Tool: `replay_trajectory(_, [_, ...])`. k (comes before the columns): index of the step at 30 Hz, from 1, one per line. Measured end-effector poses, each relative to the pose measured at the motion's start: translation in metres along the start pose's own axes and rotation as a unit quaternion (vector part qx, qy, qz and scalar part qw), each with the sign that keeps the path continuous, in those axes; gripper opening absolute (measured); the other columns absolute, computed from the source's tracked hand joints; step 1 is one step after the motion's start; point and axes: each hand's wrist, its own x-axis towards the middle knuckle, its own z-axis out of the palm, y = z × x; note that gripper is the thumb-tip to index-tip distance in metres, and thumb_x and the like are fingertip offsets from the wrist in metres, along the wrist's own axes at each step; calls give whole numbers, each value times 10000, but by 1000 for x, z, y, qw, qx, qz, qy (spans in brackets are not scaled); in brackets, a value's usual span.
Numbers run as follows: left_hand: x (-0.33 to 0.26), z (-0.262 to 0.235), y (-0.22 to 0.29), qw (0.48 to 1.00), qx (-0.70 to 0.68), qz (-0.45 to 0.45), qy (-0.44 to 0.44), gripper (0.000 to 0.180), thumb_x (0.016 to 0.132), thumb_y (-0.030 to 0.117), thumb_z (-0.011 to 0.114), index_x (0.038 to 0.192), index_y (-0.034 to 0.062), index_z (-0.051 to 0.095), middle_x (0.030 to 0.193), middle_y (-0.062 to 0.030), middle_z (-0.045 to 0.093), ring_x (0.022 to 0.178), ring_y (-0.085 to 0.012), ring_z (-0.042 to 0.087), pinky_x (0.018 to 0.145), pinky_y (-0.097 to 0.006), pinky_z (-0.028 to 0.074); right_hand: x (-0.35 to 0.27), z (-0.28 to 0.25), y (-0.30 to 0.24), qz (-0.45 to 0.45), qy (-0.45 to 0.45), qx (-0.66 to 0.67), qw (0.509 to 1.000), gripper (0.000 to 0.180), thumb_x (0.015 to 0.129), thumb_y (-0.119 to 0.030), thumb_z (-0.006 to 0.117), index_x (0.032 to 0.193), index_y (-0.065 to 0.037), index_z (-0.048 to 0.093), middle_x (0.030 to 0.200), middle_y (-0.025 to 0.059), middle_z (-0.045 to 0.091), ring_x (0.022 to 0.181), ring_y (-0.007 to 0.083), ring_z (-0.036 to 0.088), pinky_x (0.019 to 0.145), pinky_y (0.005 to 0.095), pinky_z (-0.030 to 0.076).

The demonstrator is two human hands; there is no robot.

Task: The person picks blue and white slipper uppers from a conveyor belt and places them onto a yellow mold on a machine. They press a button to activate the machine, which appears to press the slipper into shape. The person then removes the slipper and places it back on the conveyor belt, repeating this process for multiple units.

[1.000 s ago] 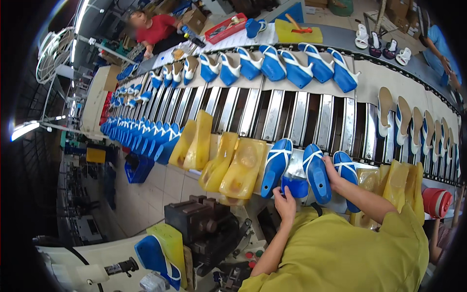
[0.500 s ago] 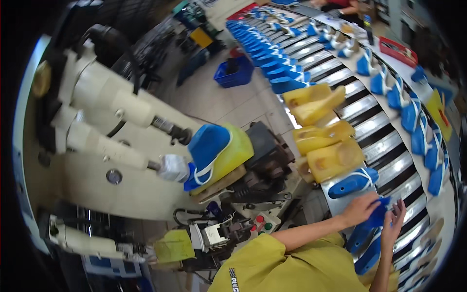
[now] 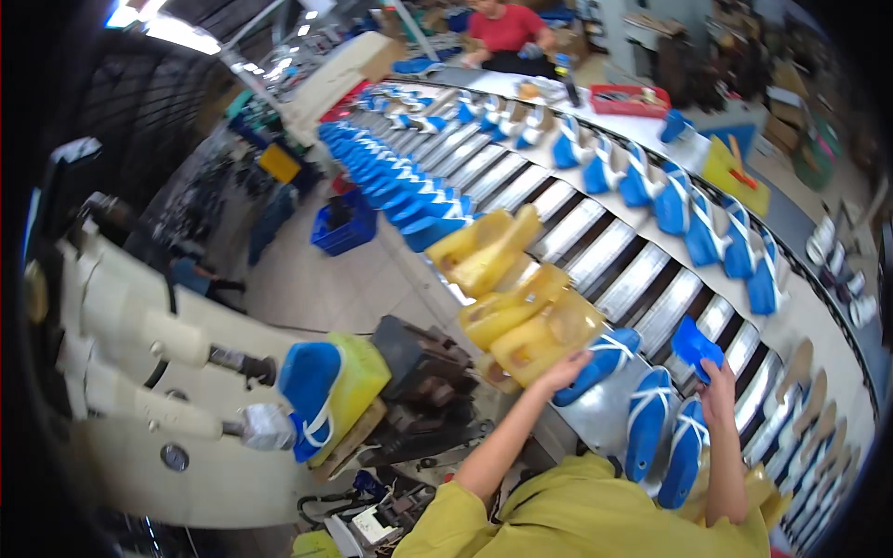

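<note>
My right hand (image 3: 716, 383) is closed on a thin, curved blue plastic piece (image 3: 693, 342), held up over the metal rollers. My left hand (image 3: 565, 370) is stretched out beside a blue shoe last (image 3: 603, 365) with white straps, its fingers at the last's edge; whether they touch it I cannot tell. Two more strapped blue lasts, one left (image 3: 647, 430) and one right (image 3: 686, 451), lie side by side between my forearms. Just beyond my left hand sit yellow moulded blocks (image 3: 549, 337).
A roller conveyor (image 3: 642, 270) runs away to the far left, with a row of blue lasts (image 3: 386, 177) along its left edge. Strapped lasts (image 3: 672, 203) line its right side. A cream pressing machine (image 3: 177, 391) stands at left. Someone in red (image 3: 510, 30) sits at the far end.
My left hand has let go of the blue piece and moved left to the strapped last. The right hand keeps the piece. My view has swung up and right.
</note>
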Motion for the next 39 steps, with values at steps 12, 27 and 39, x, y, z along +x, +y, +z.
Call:
replay_trajectory(12, [26,19,-20,920,-282,-235,-139,809,906,713,468,1334,30,544,1141,-115,668,905,-194,665,790,-333,554,-26,-56,0,27,147,30,988,472,946,-171,614,1373,-59,448,1098,81,596,925,179,601,815,370,510])
replay_trajectory(27, [-22,81,2,936,-328,-120,-47,971,891,790,349,1579,133,155,1596,-98,262,1422,-247,328,1154,-381,283,-5,-156,95,45,111,-43,992,369,1004,-268,538,1308,-59,555,1129,71,648,972,171,624,830,329,519])
replay_trajectory(39, [-151,3,77,906,-421,-36,23,732,974,607,447,1374,-4,481,1140,-123,650,913,-164,663,788,-280,538,4,166,-82,-404,-199,-371,812,376,971,-113,581,1347,-111,575,954,220,695,659,167,620,649,301,497])
